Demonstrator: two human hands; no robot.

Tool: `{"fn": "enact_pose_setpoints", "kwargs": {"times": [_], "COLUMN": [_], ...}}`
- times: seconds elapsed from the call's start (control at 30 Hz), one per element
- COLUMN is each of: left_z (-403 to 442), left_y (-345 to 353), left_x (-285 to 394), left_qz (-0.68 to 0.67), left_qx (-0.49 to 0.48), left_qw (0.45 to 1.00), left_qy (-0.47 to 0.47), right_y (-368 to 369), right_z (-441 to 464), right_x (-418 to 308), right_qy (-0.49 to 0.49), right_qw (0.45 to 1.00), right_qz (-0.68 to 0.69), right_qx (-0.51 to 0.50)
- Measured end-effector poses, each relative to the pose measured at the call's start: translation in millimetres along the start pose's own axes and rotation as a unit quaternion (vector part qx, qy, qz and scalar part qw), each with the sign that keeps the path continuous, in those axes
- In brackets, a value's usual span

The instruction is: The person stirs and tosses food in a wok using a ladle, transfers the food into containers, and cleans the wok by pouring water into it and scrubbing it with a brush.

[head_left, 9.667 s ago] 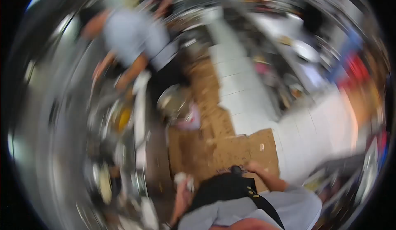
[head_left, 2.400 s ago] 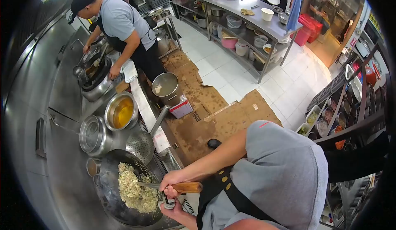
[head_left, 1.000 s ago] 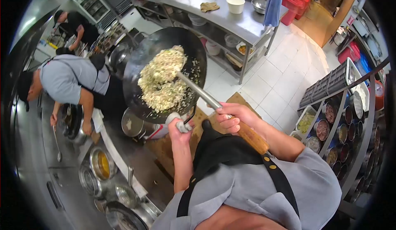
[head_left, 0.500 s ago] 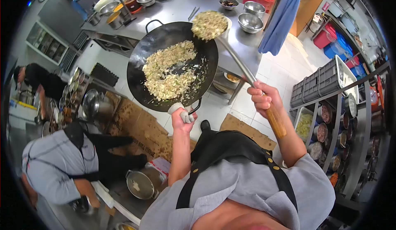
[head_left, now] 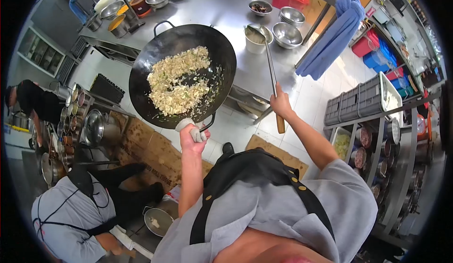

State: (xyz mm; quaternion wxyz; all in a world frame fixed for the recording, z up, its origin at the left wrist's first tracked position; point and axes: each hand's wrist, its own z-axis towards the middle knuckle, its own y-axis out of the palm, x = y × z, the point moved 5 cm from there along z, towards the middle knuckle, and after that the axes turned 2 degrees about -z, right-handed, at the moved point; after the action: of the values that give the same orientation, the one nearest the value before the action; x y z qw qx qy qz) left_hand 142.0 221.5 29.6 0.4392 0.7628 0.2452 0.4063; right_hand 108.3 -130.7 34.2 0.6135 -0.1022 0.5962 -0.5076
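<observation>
My left hand (head_left: 192,140) is closed round a folded cloth (head_left: 187,125) at the near handle of a large black wok (head_left: 222,50). Fried rice (head_left: 179,93) with green bits lies in the wok, which is held up near the steel table's edge. My right hand (head_left: 281,103) grips the wooden handle of a long metal ladle (head_left: 270,64). The ladle's head is tipped over in the white tub (head_left: 255,47) on the table, its bowl turned away so that its contents are hidden.
Metal bowls (head_left: 287,35) stand right of the tub on the steel table (head_left: 203,8). A blue cloth (head_left: 325,50) hangs at the right. A co-worker in grey (head_left: 71,211) bends at lower left, near a pot (head_left: 158,221). Shelves of food containers (head_left: 396,154) stand at the right.
The ladle, earlier raised and heaped with rice, has moved right and down into the tub. The wok and my left hand have shifted slightly left in view.
</observation>
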Motion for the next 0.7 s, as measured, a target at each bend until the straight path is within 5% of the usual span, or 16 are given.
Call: {"fn": "enact_pose_setpoints", "kwargs": {"times": [0.1,0.2,0.27,0.3,0.33,0.4,0.47,0.57,0.63,0.7], "left_z": [-22,-22,-52,-63,-64,-143,-154,-53,-35,-56], "left_y": [20,25,38,52,36,91,70,27,53,22], "left_x": [-8,-16,-25,-25,-38,-72,-79,-18,3,-27], "left_qz": [-0.025,-0.009,-0.041,-0.034,-0.033,0.022,-0.067,-0.124,-0.173,-0.112], "left_qx": [0.131,0.009,0.189,0.118,0.051,0.147,0.232,0.084,0.261,0.159], "left_qw": [0.988,0.999,0.972,0.983,0.995,0.981,0.96,0.983,0.935,0.973], "left_qy": [0.082,0.048,0.132,0.134,0.076,0.122,0.142,0.108,0.17,0.125], "right_y": [-1,-25,-73,-100,-161,-190,-190,-169,-153,-153], "right_z": [5,8,-8,-9,-21,-63,-103,-57,-40,-41], "right_x": [27,54,44,37,-10,-11,-21,-70,-89,-90], "right_qy": [-0.063,-0.144,-0.149,-0.246,-0.218,-0.182,-0.079,-0.09,-0.094,-0.132], "right_qw": [0.996,0.982,0.989,0.965,0.974,0.977,0.962,0.914,0.894,0.892], "right_qz": [-0.054,-0.084,0.016,0.074,0.057,0.104,0.209,0.313,0.333,0.307], "right_qx": [0.034,0.088,-0.007,0.057,0.034,-0.046,-0.155,-0.241,-0.284,-0.305]}}
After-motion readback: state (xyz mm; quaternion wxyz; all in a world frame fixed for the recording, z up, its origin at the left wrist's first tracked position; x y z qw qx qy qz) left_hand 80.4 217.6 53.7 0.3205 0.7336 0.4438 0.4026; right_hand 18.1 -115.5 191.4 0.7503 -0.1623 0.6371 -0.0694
